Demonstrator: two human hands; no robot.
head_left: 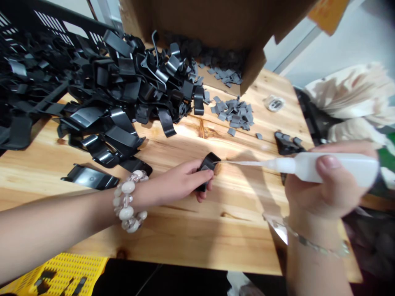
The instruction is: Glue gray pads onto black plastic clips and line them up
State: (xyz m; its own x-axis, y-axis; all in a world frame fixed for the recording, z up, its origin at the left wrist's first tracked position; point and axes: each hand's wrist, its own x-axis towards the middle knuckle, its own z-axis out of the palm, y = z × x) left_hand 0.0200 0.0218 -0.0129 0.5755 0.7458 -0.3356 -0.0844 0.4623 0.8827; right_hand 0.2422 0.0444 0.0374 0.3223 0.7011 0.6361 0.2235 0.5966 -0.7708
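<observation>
My left hand (194, 179), with a beaded bracelet at the wrist, grips a small black curved clip (212, 159) just above the wooden table. Much of the clip is hidden by the fingers. My right hand (327, 185) is wrapped round a white squeeze bottle (308, 166), which lies nearly level. Its long thin nozzle (247, 163) points left, and the tip reaches the upper edge of the clip; whether it touches I cannot tell. Beyond the hands lies a loose pile of small grey square pads (236, 113).
A large heap of black clips (132, 82) covers the back left, spilling from a black crate (61, 24). Behind the pads, an open cardboard box (216, 24) holds more of them. A tape roll (274, 103) sits at right, a yellow basket (64, 269) below the table's front edge.
</observation>
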